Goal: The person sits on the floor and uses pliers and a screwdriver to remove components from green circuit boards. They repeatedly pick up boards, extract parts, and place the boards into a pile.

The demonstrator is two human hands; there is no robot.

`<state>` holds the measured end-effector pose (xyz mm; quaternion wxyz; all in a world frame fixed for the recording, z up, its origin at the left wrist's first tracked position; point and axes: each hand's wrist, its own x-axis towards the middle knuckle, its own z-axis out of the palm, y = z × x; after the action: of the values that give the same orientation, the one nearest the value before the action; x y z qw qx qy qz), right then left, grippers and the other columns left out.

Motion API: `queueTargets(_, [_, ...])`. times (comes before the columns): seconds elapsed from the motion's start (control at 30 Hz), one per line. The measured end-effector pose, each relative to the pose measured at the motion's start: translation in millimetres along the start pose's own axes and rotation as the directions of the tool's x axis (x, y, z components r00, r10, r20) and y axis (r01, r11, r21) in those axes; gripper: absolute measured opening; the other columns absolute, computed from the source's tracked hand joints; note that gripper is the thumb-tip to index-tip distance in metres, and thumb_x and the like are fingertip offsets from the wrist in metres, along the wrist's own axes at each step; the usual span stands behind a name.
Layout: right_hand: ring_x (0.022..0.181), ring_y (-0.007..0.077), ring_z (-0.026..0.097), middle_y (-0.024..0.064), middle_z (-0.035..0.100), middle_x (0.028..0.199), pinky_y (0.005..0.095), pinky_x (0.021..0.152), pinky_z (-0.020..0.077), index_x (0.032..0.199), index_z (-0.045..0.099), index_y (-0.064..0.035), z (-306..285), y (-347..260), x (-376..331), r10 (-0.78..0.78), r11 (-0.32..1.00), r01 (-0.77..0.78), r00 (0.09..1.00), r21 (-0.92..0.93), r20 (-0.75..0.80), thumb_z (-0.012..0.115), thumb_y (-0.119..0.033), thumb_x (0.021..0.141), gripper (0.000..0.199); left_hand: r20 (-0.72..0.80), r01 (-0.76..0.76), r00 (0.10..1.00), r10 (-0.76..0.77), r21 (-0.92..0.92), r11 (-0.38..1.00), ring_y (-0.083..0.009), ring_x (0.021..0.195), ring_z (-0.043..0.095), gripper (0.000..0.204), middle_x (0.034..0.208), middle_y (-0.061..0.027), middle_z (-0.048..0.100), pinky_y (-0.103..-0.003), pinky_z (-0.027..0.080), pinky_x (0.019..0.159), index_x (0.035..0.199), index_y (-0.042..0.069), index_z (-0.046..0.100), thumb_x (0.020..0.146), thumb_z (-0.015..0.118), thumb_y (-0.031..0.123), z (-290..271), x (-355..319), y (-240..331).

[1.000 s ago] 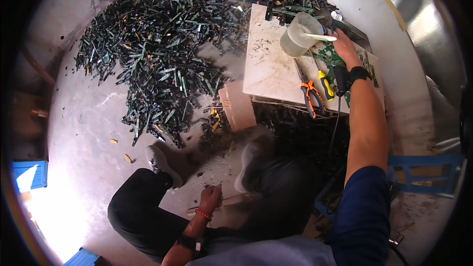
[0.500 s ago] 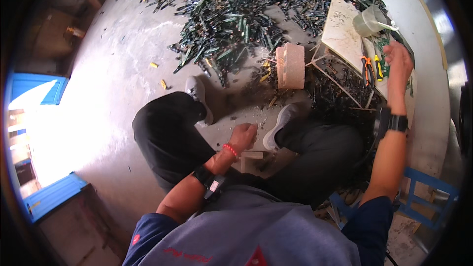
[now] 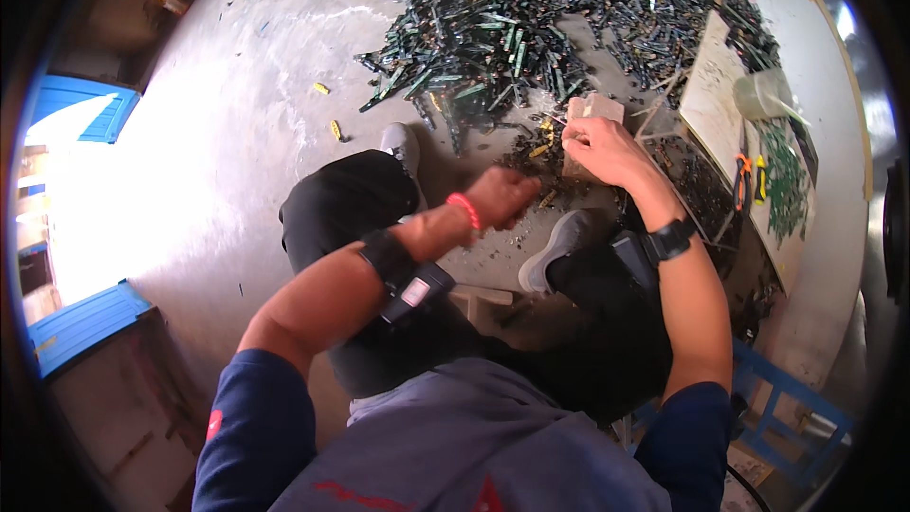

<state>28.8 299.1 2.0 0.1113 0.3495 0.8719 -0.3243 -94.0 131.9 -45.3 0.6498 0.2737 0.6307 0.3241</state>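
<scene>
My right hand (image 3: 607, 150) is over the pinkish brick block (image 3: 597, 107) on the floor, its thumb and fingertips pinched together. Anything small between them is too fine to make out. Lower and to the left, my left hand (image 3: 507, 197) is curled closed above the gap between my shoes and slightly blurred. Its contents, if any, are hidden. Dark fragments with a few yellow pieces (image 3: 542, 147) lie around the brick's left side. Beyond it spreads a big heap of dark green and black strip-like pieces (image 3: 483, 38).
On a pale board (image 3: 706, 81) at right are a translucent cup (image 3: 758, 95), orange-handled pliers (image 3: 742, 180), a yellow screwdriver (image 3: 760, 182) and green bits (image 3: 785, 185). Two yellow pieces (image 3: 335, 130) lie on the floor at left. A blue plastic frame (image 3: 791, 403) stands beside my right elbow.
My right hand has come from the board's tools leftward to the brick. My left hand has risen forward and right, toward the brick. The whole view has shifted.
</scene>
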Motion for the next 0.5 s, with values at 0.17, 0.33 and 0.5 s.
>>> queueTargets(0.17, [0.089, 0.0326, 0.063, 0.0166, 0.066, 0.093, 0.0399, 0.077, 0.0495, 0.094, 0.067, -0.0121, 85, 66, 95, 0.182, 0.983, -0.182, 0.983, -0.002, 0.025, 0.055, -0.024, 0.080, 0.022, 0.045, -0.394, 0.903, 0.427, 0.485, 0.781, -0.0409, 0.065, 0.058, 0.035, 0.066, -0.0229, 0.058, -0.046, 0.047, 0.060, 0.071, -0.001, 0.059, 0.086, 0.054, 0.031, 53, 5, -17])
queueTargets(0.33, [0.088, 0.0327, 0.063, 0.0143, 0.066, 0.092, 0.0392, 0.075, 0.0493, 0.095, 0.066, -0.0125, 157, 89, 140, 0.270, 0.963, -0.269, 0.961, 0.025, -0.058, 0.053, -0.019, 0.080, 0.021, 0.099, -0.357, 0.927, 0.363, 0.536, 0.765, -0.0381, 0.064, 0.060, 0.034, 0.064, -0.0198, 0.060, -0.047, 0.047, 0.060, 0.074, 0.003, 0.059, 0.087, 0.053, 0.034, 49, -29, -7])
queueTargets(0.5, [0.093, 0.0325, 0.062, 0.0152, 0.065, 0.099, 0.0395, 0.078, 0.0487, 0.103, 0.063, -0.0102, 195, 98, 154, 0.333, 0.943, -0.330, 0.941, 0.051, -0.066, 0.054, -0.016, 0.080, 0.025, 0.125, -0.245, 0.969, 0.213, 0.599, 0.762, -0.0343, 0.068, 0.062, 0.029, 0.068, -0.0169, 0.062, -0.043, 0.047, 0.065, 0.076, 0.006, 0.058, 0.086, 0.053, 0.032, 50, -31, -28])
